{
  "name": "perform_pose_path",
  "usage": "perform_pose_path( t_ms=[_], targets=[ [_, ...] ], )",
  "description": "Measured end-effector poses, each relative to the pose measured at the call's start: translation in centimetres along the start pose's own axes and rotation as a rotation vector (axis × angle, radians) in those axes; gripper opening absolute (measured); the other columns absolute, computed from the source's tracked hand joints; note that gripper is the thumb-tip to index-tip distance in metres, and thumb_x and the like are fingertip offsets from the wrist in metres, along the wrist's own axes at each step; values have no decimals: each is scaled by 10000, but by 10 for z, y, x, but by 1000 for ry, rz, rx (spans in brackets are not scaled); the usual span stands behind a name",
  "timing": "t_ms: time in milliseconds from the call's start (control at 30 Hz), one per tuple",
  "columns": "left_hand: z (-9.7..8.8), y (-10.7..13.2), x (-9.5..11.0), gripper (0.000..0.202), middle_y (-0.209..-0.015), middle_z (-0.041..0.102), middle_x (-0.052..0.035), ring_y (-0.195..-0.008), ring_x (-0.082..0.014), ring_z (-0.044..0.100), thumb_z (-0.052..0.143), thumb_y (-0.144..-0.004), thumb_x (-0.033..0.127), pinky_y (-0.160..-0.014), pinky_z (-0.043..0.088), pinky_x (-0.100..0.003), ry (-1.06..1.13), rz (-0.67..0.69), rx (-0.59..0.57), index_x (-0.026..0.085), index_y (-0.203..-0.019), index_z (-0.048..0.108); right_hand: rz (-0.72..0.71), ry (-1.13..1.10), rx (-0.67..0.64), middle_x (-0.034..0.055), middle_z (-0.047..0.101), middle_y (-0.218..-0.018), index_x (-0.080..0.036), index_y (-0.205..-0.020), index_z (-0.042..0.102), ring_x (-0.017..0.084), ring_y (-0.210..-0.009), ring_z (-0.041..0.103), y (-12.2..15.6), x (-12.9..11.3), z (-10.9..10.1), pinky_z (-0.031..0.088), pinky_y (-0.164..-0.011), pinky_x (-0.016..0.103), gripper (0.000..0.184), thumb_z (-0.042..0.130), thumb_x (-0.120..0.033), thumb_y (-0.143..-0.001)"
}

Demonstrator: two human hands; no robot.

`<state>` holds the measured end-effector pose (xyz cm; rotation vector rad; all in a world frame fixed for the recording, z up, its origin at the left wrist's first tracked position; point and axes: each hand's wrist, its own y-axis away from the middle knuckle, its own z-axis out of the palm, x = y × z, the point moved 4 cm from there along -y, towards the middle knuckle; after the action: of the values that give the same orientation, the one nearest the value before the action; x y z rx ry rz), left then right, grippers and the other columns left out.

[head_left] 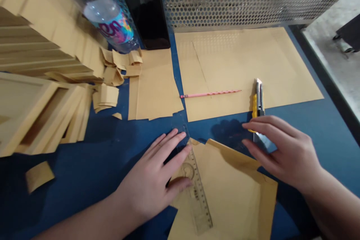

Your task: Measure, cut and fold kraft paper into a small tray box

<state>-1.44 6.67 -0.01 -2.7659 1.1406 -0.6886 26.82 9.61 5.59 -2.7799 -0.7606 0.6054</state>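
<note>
My left hand [157,170] lies with fingers spread over a clear plastic ruler [198,191], pressing on its upper part. Beneath the ruler is a brown paper envelope [233,195] with folded edges, close to the front of the table. To the right, my right hand [284,146] hovers with thumb and fingers apart at the lower end of a yellow box cutter [258,99]. The cutter's tip overlaps a large brown paper sheet [267,56]; whether my fingertips touch its handle I cannot tell. A pink pencil [210,93] lies across that sheet, near a drawn line.
Stacks of folded brown envelopes [50,45] fill the left side, with paper scraps [107,95] beside them. A water bottle [112,22] and a black phone [144,11] stand against the perforated metal panel [239,0]. More cut paper [157,82] lies on the blue table [112,168].
</note>
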Motion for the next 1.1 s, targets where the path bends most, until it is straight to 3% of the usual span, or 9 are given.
perform_pose_path(
  t_ms=[200,333,500,600,733,833,900,1000,1100],
  targets=[
    [-1,-1,1,455,-1516,588,-205,-1447,-392,553,640,-1020,385,-1136,553,-604,-3,4,8,119,-1388,647,229,365,-27,224,598,-1214,-135,-1444,548,414,-1094,661,-1,30,4,573,-980,626,544,595,-454,-1005],
    [-1,-1,1,453,-1517,588,-208,-1451,-386,550,636,-1024,393,-1146,549,-597,0,1,11,119,-1385,649,320,342,-119,166,639,-1035,-114,-1446,544,322,-825,676,-3,35,12,600,-746,470,533,564,-388,-989],
    [-1,-1,1,455,-1519,591,-206,-1454,-384,548,636,-1025,398,-1150,549,-585,2,-1,15,117,-1383,655,382,374,-165,91,705,-937,-199,-1434,574,220,-599,611,-5,32,14,413,-519,322,486,572,-305,-959],
    [-1,-1,1,472,-1523,594,-201,-1456,-381,548,641,-1023,413,-1154,549,-572,3,0,13,117,-1390,655,367,349,-78,80,727,-956,-234,-1360,636,206,-612,624,-6,31,7,425,-549,327,395,525,-247,-981],
    [0,0,1,475,-1543,579,-200,-1473,-381,528,642,-1021,403,-1160,540,-578,4,4,2,117,-1400,647,379,187,147,28,691,-802,-257,-1242,680,169,-569,599,-3,28,-6,499,-618,333,263,544,-281,-1018],
    [1,0,1,472,-1551,570,-201,-1481,-379,518,641,-1022,402,-1166,529,-591,6,5,-7,120,-1400,644,279,59,181,35,706,-854,-247,-1343,612,204,-670,675,-1,15,-9,560,-673,351,463,744,-414,-932],
    [0,-1,2,461,-1544,576,-203,-1479,-383,519,634,-1024,396,-1162,529,-598,10,2,-6,119,-1392,651,126,60,164,49,728,-919,-250,-1367,587,223,-737,705,0,-2,-10,582,-679,353,590,842,-419,-863],
    [0,-1,2,454,-1538,582,-207,-1483,-383,514,631,-1021,380,-1167,526,-589,16,-6,5,113,-1388,655,-100,134,164,-4,697,-785,-291,-1241,657,192,-656,672,2,-35,-18,599,-679,352,394,818,-209,-891],
    [0,-1,2,484,-1554,569,-203,-1498,-382,495,663,-997,371,-1180,513,-581,17,-13,0,114,-1407,642,-296,121,46,-20,676,-683,-252,-1154,716,184,-598,670,-2,-64,-21,632,-686,382,284,747,-108,-911]
  ],
)
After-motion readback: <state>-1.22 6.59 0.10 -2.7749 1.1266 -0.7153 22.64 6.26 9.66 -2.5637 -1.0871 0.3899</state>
